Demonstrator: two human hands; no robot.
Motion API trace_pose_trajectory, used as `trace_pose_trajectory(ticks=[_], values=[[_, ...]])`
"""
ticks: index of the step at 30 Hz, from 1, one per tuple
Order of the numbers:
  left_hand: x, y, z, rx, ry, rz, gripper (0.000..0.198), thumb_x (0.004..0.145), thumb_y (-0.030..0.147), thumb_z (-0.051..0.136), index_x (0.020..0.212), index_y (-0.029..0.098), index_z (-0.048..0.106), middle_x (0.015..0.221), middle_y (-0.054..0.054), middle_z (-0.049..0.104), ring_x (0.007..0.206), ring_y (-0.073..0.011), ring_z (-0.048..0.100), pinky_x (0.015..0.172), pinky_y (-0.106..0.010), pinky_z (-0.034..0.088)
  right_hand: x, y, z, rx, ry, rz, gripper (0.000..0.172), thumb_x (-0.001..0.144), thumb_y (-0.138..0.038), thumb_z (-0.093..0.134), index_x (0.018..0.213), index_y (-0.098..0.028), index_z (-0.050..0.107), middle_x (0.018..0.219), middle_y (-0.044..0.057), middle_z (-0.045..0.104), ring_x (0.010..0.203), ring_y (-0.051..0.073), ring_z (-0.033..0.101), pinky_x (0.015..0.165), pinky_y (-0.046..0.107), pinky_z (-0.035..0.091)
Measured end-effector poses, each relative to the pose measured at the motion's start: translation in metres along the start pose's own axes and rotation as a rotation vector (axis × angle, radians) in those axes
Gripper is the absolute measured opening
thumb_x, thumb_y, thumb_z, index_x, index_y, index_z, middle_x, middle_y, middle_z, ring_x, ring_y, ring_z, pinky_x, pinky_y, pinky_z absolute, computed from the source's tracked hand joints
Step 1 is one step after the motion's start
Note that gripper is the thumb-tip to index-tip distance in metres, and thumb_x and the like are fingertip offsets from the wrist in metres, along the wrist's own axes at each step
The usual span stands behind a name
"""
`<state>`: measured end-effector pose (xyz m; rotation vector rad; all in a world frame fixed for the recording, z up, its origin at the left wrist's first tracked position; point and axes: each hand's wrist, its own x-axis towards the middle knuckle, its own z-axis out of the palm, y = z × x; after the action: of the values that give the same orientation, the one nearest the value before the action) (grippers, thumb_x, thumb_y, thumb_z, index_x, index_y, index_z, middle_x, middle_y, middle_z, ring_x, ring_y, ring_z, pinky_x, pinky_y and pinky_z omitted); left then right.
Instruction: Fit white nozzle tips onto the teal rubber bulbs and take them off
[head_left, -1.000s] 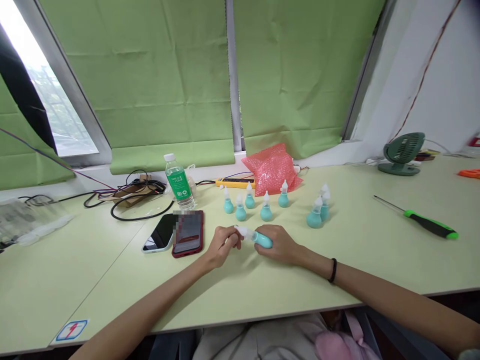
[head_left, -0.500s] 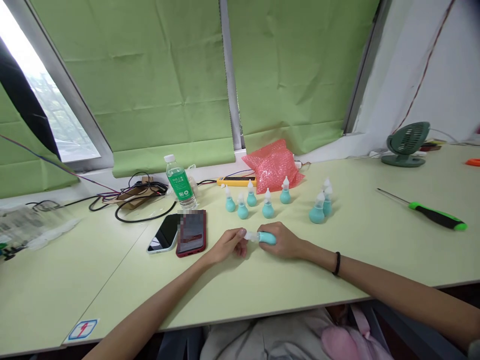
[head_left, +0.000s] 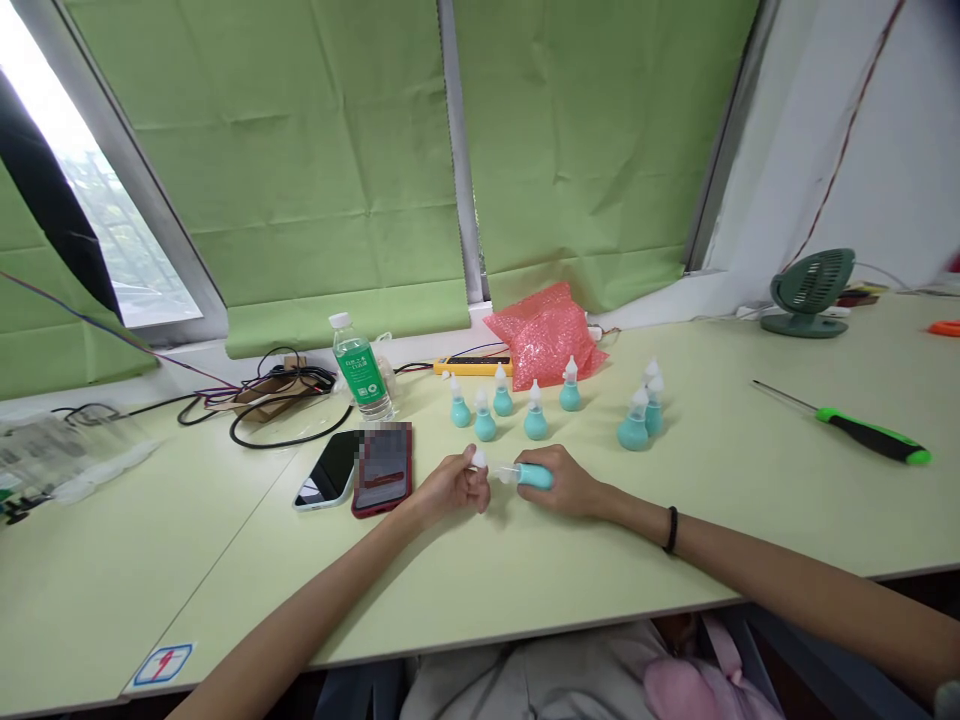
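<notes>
My right hand (head_left: 562, 482) is wrapped round a teal bulb nasal aspirator (head_left: 535, 476), which lies sideways with its clear nozzle pointing left. In my left hand (head_left: 454, 484), a small white cap (head_left: 478, 459) is pinched between thumb and finger, just off the nozzle's end. Several like aspirators with whitish tips stand upright beyond my hands, among them one aspirator (head_left: 535, 412) straight ahead and another (head_left: 485, 416) nearer the left. A close group stands to the right, with one teal aspirator (head_left: 634, 424) in front.
Two phones, one pale-edged (head_left: 328, 472) and one in a red case (head_left: 383, 472), lie left of my hands. Behind are a water bottle (head_left: 361, 370), black cables (head_left: 292, 440), a yellow strip (head_left: 472, 368) and pink bubble wrap (head_left: 551, 340). A screwdriver (head_left: 862, 430) and green fan (head_left: 810, 290) are right.
My left hand has drawn slightly left, away from the aspirator. The white cap now shows apart from the clear nozzle. My right hand keeps its hold in nearly the same place.
</notes>
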<state>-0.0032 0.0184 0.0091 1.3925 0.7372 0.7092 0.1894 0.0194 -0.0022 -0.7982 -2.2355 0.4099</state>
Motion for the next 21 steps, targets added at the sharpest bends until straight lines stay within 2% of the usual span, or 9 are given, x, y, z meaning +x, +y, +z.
trace_pose_trajectory(ticks=[3,8,10,13,16,21], values=[[-0.001,0.003,-0.001,0.153,0.100,0.063,0.041,0.078,0.049,0.026,0.062,0.015,0.040,0.048,-0.001,0.050,0.045,-0.0100,0.046,0.052,-0.024,0.036,0.000,0.004,-0.001,0.022,0.018,0.026,0.007,0.063,-0.015,0.046,0.069,-0.016,0.049,0.060,-0.002,0.050,0.053,0.009,0.044,0.054,0.021,0.035],[-0.004,-0.003,-0.003,0.941,0.379,0.201,0.030,0.073,0.042,0.042,0.082,0.016,0.053,0.061,-0.001,0.053,0.056,-0.0124,0.047,0.054,-0.024,0.035,0.000,0.007,-0.002,0.092,0.054,0.083,0.018,0.061,-0.017,0.051,0.077,-0.017,0.042,0.066,-0.003,0.048,0.058,0.010,0.043,0.056,0.022,0.035],[-0.004,-0.007,-0.005,1.160,0.445,0.225,0.027,0.072,0.034,0.046,0.092,0.018,0.054,0.069,-0.002,0.055,0.062,-0.0138,0.049,0.058,-0.024,0.036,0.001,0.007,-0.002,0.096,0.059,0.094,0.018,0.061,-0.017,0.051,0.076,-0.018,0.040,0.066,-0.003,0.046,0.058,0.010,0.042,0.056,0.021,0.035],[-0.002,-0.011,-0.008,1.274,0.431,0.250,0.026,0.072,0.020,0.044,0.096,0.018,0.054,0.078,-0.005,0.055,0.069,-0.0144,0.050,0.062,-0.024,0.037,0.001,0.007,-0.002,0.079,0.074,0.089,0.016,0.061,-0.016,0.051,0.074,-0.018,0.042,0.068,-0.003,0.047,0.060,0.010,0.042,0.057,0.022,0.035],[0.000,-0.012,-0.010,1.307,0.394,0.278,0.029,0.070,0.010,0.041,0.095,0.017,0.055,0.076,-0.005,0.054,0.069,-0.0142,0.049,0.062,-0.023,0.038,0.002,0.008,0.000,0.070,0.088,0.087,0.016,0.061,-0.016,0.052,0.075,-0.017,0.046,0.070,-0.001,0.050,0.065,0.011,0.046,0.062,0.023,0.037],[-0.001,-0.012,-0.009,1.300,0.366,0.285,0.033,0.068,0.008,0.041,0.097,0.016,0.055,0.073,-0.005,0.053,0.069,-0.0149,0.048,0.062,-0.024,0.037,0.003,0.010,0.001,0.066,0.094,0.108,0.017,0.061,-0.016,0.053,0.079,-0.017,0.052,0.075,0.000,0.056,0.069,0.013,0.050,0.066,0.025,0.038]])
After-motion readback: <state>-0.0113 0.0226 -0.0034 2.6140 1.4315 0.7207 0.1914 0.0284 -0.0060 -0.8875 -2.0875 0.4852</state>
